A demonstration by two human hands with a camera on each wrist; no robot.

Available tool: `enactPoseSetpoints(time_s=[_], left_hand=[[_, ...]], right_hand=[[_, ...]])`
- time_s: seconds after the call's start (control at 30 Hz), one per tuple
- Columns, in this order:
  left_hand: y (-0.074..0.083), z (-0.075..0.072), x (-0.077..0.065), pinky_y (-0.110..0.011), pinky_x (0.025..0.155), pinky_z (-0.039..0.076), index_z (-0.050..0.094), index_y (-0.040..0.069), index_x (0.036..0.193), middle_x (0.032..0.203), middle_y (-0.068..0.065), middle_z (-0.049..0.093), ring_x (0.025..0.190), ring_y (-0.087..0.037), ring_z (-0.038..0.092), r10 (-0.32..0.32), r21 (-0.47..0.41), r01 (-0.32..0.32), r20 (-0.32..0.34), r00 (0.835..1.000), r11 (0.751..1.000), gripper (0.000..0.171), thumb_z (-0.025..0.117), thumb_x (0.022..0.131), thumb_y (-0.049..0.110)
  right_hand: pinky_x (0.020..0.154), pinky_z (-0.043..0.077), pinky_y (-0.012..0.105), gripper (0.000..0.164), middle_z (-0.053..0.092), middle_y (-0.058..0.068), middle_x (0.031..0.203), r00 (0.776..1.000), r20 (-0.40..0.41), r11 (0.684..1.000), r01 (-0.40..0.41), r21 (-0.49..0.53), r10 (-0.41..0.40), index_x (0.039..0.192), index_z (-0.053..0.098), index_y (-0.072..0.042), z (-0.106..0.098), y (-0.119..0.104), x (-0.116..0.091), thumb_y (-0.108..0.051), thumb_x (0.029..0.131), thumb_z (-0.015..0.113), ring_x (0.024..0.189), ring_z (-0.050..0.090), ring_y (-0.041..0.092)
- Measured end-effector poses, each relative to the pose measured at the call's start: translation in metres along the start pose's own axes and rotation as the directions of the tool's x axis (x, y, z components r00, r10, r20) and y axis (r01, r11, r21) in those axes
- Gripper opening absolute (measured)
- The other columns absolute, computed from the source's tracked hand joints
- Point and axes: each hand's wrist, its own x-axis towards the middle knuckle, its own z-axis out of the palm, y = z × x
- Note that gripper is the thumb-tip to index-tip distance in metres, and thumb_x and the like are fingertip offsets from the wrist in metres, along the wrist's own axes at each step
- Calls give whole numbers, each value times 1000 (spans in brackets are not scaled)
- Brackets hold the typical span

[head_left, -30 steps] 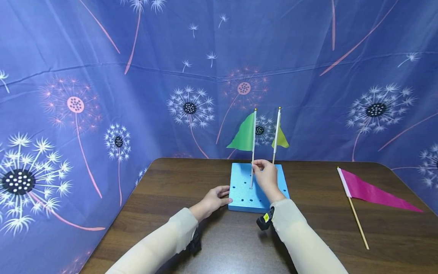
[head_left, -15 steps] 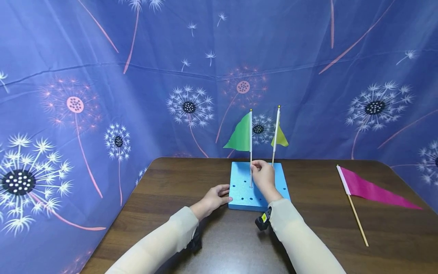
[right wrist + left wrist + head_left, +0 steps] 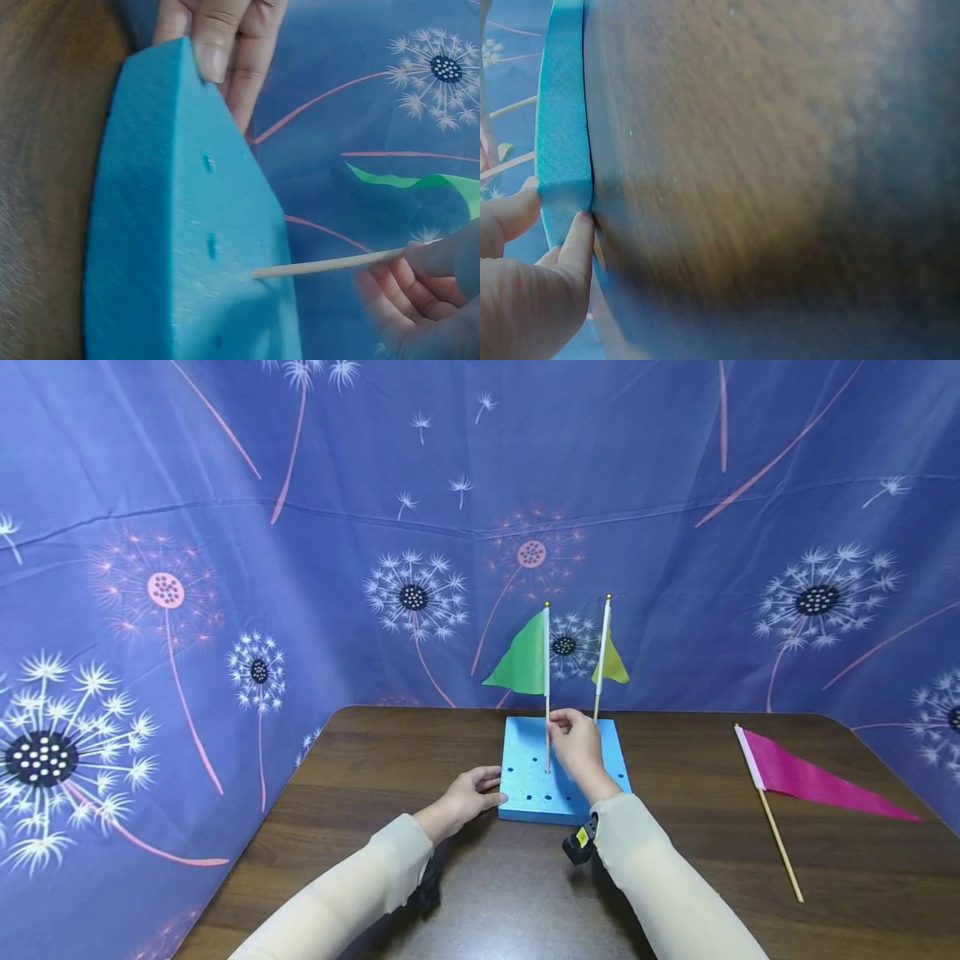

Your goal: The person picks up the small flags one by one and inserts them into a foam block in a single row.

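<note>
The left hand [image 3: 467, 797], grip spread, touches the blue board's [image 3: 528, 778] left edge; a pink flag [image 3: 813, 777] lies right of the board. Over the board, the right hand [image 3: 579, 748] pinches the green flag's [image 3: 522, 662] upright stick [image 3: 547, 705], hiding the yellow flag's [image 3: 612, 665] foot.

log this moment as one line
right hand: pinches green flag by its stick, lower end at blue board; left hand: touches board's left edge; yellow flag: standing; pink flag: lying on table
</note>
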Motion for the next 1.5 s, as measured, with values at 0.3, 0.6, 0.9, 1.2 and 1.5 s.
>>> enactPoseSetpoints(time_s=[0.3, 0.6, 0.9, 1.2, 1.5], left_hand=[[0, 1, 0, -34, 97, 51, 48, -3, 138, 135, -22, 57, 129, -32, 51, 7, -6, -7, -4, 1000, 1000, 54, 68, 89, 4], [-1, 1, -1, -36, 97, 52, 45, -6, 138, 136, -25, 54, 131, -35, 49, 16, -19, -16, 0, 1000, 1000, 54, 67, 89, 2], [-1, 0, -2, -38, 100, 50, 46, -4, 139, 136, -23, 54, 130, -35, 49, 12, 8, -12, 3, 1000, 1000, 53, 67, 90, 5], [-2, -2, -3, -33, 96, 52, 47, -5, 137, 134, -23, 56, 128, -32, 52, 45, 17, -45, 11, 999, 999, 55, 70, 89, 11], [-2, -1, 0, -36, 98, 51, 46, -4, 138, 137, -23, 55, 131, -34, 49, 15, -2, -15, 14, 1000, 1000, 54, 68, 90, 7]], right_hand=[[66, 52, 28, 16, 68, 15, 93, 999, 33, 1000, 3, -9, -3, 106, 68, -1, -12, -7, 0, -10, 95, 60, 82, 66, 24], [65, 55, 26, 16, 69, 16, 91, 1000, 24, 999, -17, 35, 17, 106, 68, 0, -19, -9, -3, -8, 94, 62, 78, 68, 22], [71, 59, 30, 18, 71, 17, 93, 999, 20, 998, -43, 53, 42, 107, 69, 1, -30, -11, -7, -10, 94, 63, 85, 70, 33], [75, 59, 33, 19, 71, 17, 95, 999, -3, 998, -54, 26, 54, 108, 68, 0, -40, -8, -11, -12, 94, 64, 82, 70, 25], [70, 59, 29, 18, 71, 18, 93, 998, -28, 998, -55, 27, 56, 106, 69, -1, -52, -4, -12, -13, 94, 64, 82, 69, 27]])
